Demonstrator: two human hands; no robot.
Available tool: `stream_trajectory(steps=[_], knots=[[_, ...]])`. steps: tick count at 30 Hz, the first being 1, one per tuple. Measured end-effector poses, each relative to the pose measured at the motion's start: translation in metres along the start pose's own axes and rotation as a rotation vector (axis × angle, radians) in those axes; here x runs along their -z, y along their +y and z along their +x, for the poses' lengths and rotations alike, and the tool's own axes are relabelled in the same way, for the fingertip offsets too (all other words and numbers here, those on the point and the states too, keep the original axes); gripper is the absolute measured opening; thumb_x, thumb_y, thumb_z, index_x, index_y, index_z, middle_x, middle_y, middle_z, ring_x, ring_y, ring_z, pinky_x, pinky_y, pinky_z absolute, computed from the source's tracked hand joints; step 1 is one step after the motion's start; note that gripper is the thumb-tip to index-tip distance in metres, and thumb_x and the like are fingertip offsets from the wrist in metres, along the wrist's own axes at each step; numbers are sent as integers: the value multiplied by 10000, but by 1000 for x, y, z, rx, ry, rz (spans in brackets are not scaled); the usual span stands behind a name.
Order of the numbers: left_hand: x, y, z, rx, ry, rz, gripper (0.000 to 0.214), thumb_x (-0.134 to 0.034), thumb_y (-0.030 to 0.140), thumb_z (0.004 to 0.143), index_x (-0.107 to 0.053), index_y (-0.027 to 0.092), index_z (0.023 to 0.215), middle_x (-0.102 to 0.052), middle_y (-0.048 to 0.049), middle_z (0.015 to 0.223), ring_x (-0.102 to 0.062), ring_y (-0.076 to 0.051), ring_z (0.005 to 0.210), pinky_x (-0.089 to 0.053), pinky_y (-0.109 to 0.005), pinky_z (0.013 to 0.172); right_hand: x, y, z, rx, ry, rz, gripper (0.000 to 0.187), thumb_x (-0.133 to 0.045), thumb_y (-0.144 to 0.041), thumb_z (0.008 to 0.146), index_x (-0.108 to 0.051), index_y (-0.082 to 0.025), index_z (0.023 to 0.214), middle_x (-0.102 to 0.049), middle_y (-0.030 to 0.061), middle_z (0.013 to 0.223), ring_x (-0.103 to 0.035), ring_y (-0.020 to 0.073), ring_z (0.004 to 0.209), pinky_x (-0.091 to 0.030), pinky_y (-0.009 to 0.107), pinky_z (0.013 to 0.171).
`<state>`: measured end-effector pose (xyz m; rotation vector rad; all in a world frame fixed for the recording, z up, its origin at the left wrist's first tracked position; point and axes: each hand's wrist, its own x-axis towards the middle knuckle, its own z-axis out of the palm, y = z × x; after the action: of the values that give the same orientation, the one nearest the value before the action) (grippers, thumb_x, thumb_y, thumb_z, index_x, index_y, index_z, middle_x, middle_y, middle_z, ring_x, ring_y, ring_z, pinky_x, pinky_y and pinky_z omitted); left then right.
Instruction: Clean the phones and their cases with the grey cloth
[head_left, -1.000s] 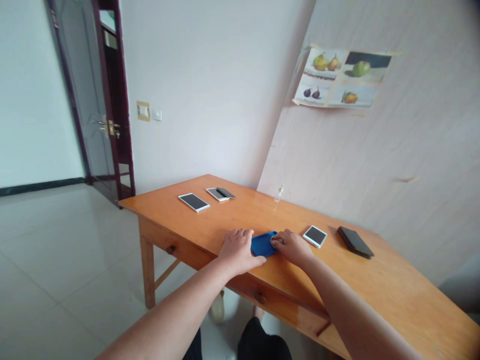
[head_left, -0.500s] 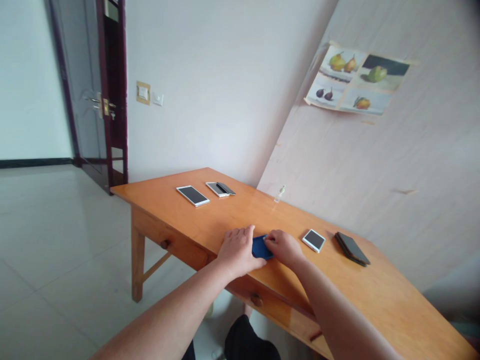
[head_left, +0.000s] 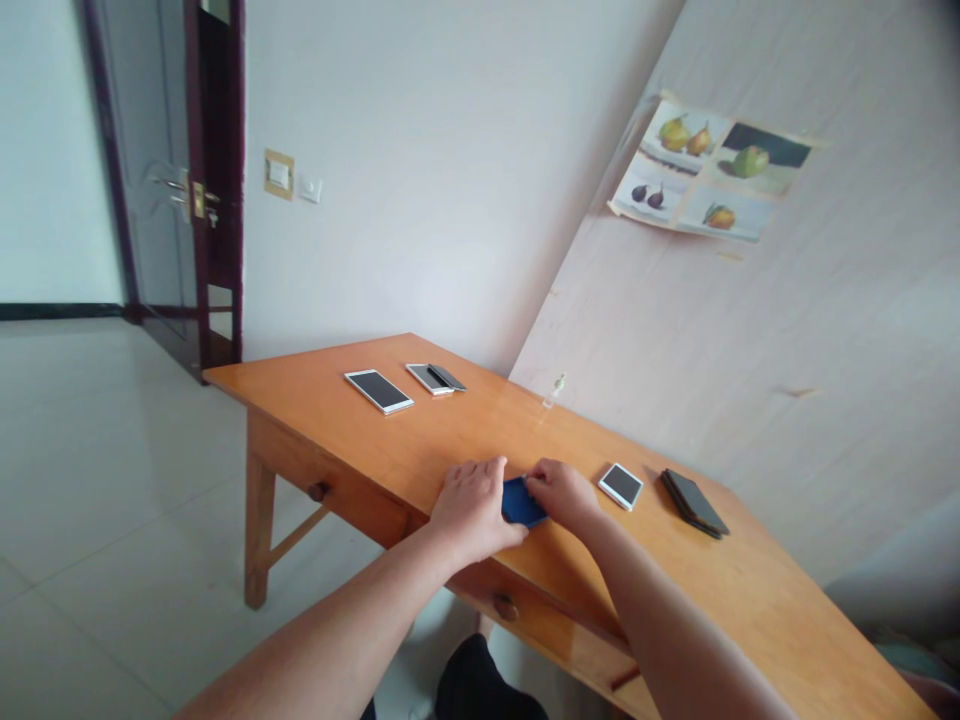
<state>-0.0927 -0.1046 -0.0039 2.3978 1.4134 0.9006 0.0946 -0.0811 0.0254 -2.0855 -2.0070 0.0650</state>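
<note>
A flat blue case with a raised rim lies on the wooden table near its front edge. My left hand grips it from the left, thumb along the near side and fingers at the far side. Over the case's right part, my right hand is closed with its fingertips pressed down inside the rim. A tiny pale bit shows at those fingertips, too small to name. To the right of my right hand lies a small white tablet with a dark screen.
Farther right on the table is a dark folding case. A larger white tablet and another tablet with a partly folded cover lie at the left. A small clear bottle stands by the back edge.
The view has shifted slightly, moving the table items a little left in the picture. My right fingertips have barely moved on the blue case; my left hand keeps its grip.
</note>
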Motion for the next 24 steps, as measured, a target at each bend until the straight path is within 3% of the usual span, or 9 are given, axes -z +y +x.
stream_trajectory(steps=[3, 5, 11, 15, 17, 19, 24], knots=[[-3, -1, 0, -12, 5, 3, 846, -716, 499, 620, -403, 208, 1349, -616, -135, 1209, -527, -354, 1155, -337, -455, 1013, 6, 14, 6, -126, 62, -43, 240, -487, -320, 863, -683, -182, 850, -709, 93, 852, -630, 212, 785, -366, 269, 607], [-3, -1, 0, -6, 1, 2, 835, -713, 497, 623, -405, 214, 1345, -613, -131, 1216, -526, -355, 1160, -335, -460, 1015, 1, 9, 4, -124, 54, -30, 241, -483, -326, 866, -678, -186, 839, -707, 81, 820, -629, 203, 762, -368, 264, 601], [0, 2, 0, -5, -9, -1, 750, -699, 457, 630, -436, 218, 1291, -625, -126, 1197, -546, -344, 1131, -348, -453, 988, -13, -16, -11, 171, -68, 54, 142, -582, -332, 819, -684, -234, 800, -709, -9, 814, -614, 138, 760, -376, 218, 639], [3, 3, 0, -7, -13, 38, 719, -696, 482, 636, -455, 212, 1257, -634, -120, 1150, -547, -340, 1118, -359, -447, 973, 2, 4, -4, -49, 49, -32, 229, -501, -327, 865, -682, -188, 843, -705, 77, 852, -613, 187, 757, -349, 262, 616], [4, 3, 0, -18, -16, 56, 724, -694, 493, 635, -453, 205, 1253, -631, -119, 1144, -545, -339, 1118, -358, -449, 977, 4, 8, -2, -82, 68, -29, 264, -462, -307, 878, -678, -161, 839, -700, 109, 847, -610, 199, 750, -344, 271, 608], [4, 2, 0, -31, -19, 65, 713, -685, 493, 642, -453, 199, 1249, -632, -116, 1135, -551, -334, 1105, -363, -452, 971, 0, 3, -5, -37, 35, 4, 218, -501, -288, 848, -685, -175, 818, -705, 77, 839, -607, 179, 748, -354, 256, 613], [4, 2, 0, -32, -18, 81, 730, -697, 482, 629, -451, 193, 1252, -625, -118, 1166, -552, -325, 1104, -365, -441, 976, -9, -10, -18, 268, -144, 148, 129, -571, -200, 745, -699, -214, 756, -690, -20, 764, -592, 133, 731, -381, 214, 649]])
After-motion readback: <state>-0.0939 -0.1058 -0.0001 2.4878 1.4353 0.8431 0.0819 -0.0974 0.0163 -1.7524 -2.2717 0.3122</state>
